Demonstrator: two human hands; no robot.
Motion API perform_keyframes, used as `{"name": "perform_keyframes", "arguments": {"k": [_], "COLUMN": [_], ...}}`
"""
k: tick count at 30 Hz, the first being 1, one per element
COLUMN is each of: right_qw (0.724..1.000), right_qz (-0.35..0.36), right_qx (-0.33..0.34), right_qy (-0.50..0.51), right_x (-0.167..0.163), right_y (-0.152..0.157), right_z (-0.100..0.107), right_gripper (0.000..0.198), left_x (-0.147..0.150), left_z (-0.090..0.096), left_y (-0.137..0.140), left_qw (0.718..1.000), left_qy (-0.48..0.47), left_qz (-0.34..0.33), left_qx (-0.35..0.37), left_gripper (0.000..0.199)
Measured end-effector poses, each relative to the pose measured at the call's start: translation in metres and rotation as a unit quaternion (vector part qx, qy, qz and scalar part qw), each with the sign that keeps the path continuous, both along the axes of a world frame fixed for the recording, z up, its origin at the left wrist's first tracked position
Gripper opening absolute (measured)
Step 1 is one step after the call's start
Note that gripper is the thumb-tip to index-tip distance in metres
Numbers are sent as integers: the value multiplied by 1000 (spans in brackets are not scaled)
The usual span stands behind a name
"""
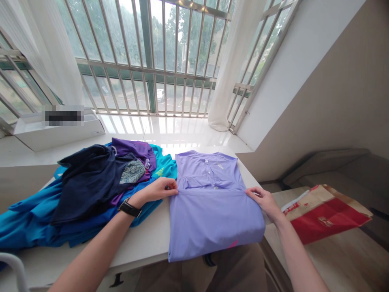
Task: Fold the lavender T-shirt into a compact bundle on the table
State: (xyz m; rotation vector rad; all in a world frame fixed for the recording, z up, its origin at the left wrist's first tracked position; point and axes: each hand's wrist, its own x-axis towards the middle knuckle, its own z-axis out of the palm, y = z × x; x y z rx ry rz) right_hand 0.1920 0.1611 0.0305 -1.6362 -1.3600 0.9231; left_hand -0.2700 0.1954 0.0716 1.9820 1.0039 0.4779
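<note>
A lavender shirt [212, 219] lies on the white table, its lower part turned up over the middle and its near end hanging past the front edge. The buttoned placket and a small pale logo show on the far part. My left hand [162, 188], with a black watch on the wrist, pinches the left end of the fold's edge. At the right end of that same edge, my right hand [263, 199] pinches the cloth between thumb and fingers. Left of the shirt is a heap of clothes: a dark navy garment [88, 182] on top, with purple [136, 152] and blue ones [33, 215] under it.
A white box [57, 136] sits on the sill at the left. Behind the table is a barred window [152, 69] with white curtains [226, 61]. To the right, lower down, lies a red and tan paper bag [330, 217]. A white curved rail [13, 263] is at the near left.
</note>
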Motion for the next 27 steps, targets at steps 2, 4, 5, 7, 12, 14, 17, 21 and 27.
{"name": "perform_keyframes", "arguments": {"k": [2, 4, 5, 7, 12, 14, 17, 21, 27], "right_qw": [1000, 999, 999, 998, 996, 995, 995, 994, 978], "right_qz": [-7, -16, -19, -25, -32, -31, -22, 16, 88], "right_qx": [4, 20, 28, 38, 55, 58, 47, 23, 21], "right_qy": [-16, -27, -34, -48, -69, -75, -86, -107, -189], "right_x": [0, 0, 0, -1, -5, -6, -5, -4, -4], "right_y": [2, 2, 2, 3, 2, 1, 0, -2, 1], "right_z": [-1, -3, -4, -6, -8, -8, -7, 0, 9], "right_gripper": [53, 52, 52, 51, 48, 46, 44, 46, 42], "left_x": [-1, -1, -1, -1, 0, -1, -3, -3, -2], "left_z": [-1, -2, -2, -2, -3, -3, -1, 5, 10], "left_y": [2, 3, 3, 3, 1, 0, -1, -4, -6], "left_qw": [1000, 1000, 1000, 1000, 995, 994, 995, 995, 995], "left_qy": [-2, -3, -2, 12, 81, 87, 82, 90, 99], "left_qz": [8, 14, 15, 19, 21, 13, -4, -22, -29], "left_qx": [11, 12, 10, 11, 47, 63, 62, 29, 19], "left_gripper": [40, 38, 37, 36, 34, 35, 39, 44, 48]}}
